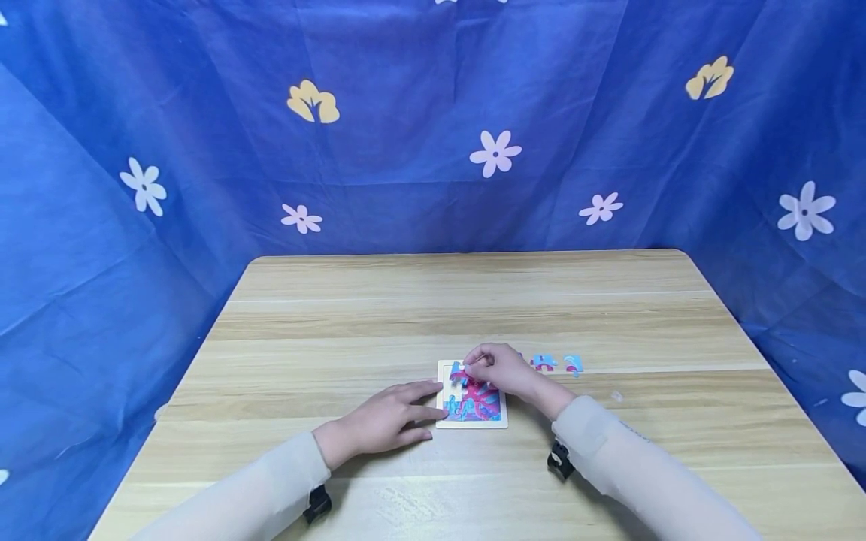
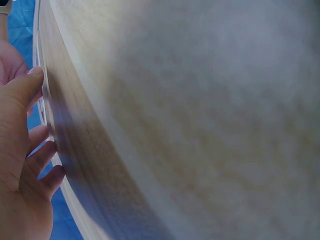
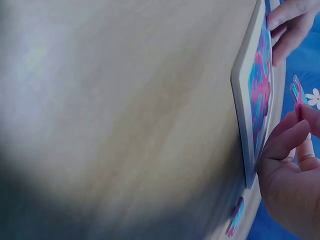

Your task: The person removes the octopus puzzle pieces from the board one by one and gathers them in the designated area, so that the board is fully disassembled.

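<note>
A square jigsaw puzzle tray (image 1: 472, 424) with a pale rim lies on the table, its lower and right parts filled with pink, blue and purple pieces. My right hand (image 1: 502, 370) pinches a pink-and-blue puzzle piece (image 1: 458, 373) above the tray's upper left, where bare board shows. In the right wrist view the same puzzle piece (image 3: 298, 92) stands tilted between thumb and fingers, clear of the tray. My left hand (image 1: 387, 421) lies with fingers stretched out, the fingertips touching the tray's left edge. The left wrist view shows the left hand (image 2: 25, 135) at the table surface.
Loose puzzle pieces (image 1: 543, 362) lie right of the tray, partly behind the right hand; another puzzle piece (image 1: 573, 364) is farther right. The wooden table (image 1: 473, 300) ends at a blue flowered cloth (image 1: 406, 150) on the far side and both flanks.
</note>
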The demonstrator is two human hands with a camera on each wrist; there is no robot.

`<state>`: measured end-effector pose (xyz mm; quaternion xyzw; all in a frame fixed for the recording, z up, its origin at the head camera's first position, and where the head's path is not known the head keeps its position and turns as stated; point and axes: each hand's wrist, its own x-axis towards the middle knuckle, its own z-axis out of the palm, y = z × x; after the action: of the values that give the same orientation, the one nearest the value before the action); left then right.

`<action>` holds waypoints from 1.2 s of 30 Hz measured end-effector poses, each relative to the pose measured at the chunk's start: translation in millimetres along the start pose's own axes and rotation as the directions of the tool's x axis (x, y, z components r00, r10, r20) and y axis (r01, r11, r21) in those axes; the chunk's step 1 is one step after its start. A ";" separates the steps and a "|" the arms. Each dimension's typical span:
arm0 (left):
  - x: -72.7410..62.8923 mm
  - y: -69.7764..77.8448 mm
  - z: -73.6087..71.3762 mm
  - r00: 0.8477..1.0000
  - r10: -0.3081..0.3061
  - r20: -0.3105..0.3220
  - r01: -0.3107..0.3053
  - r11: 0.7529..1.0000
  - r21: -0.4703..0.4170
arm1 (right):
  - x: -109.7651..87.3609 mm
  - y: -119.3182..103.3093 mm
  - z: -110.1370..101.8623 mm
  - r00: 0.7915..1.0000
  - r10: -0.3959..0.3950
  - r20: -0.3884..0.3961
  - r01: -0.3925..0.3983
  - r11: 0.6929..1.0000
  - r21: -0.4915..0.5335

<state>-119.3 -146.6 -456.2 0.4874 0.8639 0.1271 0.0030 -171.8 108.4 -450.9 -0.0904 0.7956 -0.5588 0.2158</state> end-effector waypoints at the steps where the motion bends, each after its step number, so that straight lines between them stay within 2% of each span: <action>1: 0.1 0.1 -0.2 1.000 -0.001 0.001 0.001 1.000 0.000 | -0.5 -0.3 -1.5 1.000 -0.003 0.000 0.003 1.000 0.005; 6: 0.4 0.4 -1.3 1.000 -0.012 0.008 0.012 1.000 -0.006 | -3.5 -0.5 -11.3 1.000 -0.015 0.011 0.015 0.999 0.028; 22: -0.8 1.9 -2.2 0.999 -0.025 0.020 0.025 1.000 -0.005 | -18.7 4.0 -45.4 0.998 -0.033 0.050 0.035 0.998 -0.048; 27: -1.1 2.2 -2.0 0.999 -0.031 0.027 0.031 1.000 -0.001 | -24.7 10.4 -55.2 0.999 -0.005 0.054 0.008 0.998 -0.063; 36: -1.7 1.5 -0.9 1.000 -0.023 0.013 0.023 1.000 -0.006 | -33.3 14.3 -65.6 0.994 0.010 0.113 0.002 0.995 -0.101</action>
<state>-117.3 -147.5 -455.2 0.4782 0.8691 0.1263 0.0117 -169.9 182.1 -437.6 -0.1313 0.8096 -0.5112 0.2569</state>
